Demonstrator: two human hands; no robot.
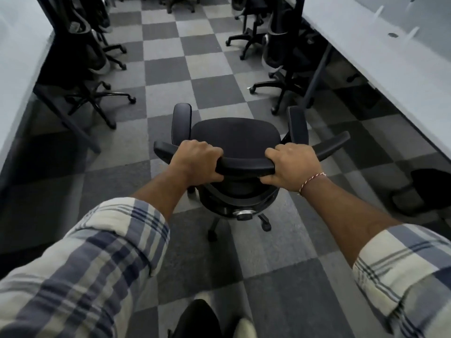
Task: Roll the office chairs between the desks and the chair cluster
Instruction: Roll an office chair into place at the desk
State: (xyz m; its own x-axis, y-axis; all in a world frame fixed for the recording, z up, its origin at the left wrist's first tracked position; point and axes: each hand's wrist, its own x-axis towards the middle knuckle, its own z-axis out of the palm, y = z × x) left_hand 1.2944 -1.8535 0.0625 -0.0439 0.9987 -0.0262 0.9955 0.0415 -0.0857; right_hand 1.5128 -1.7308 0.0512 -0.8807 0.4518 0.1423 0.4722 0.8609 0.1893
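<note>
Left hand (pixel 195 164) and right hand (pixel 294 167) both grip the chair's (pixel 235 136) top rail (pixel 244 166), fingers curled over it, thumbs beneath; the seat lies just beyond the fingers, on checkered carpet (pixel 166 98); desks (pixel 366 45) flank the hands on both sides; other chairs (pixel 280 57) stand farther ahead.

black office chair (pixel 235 135), upright, mid-aisle
</note>
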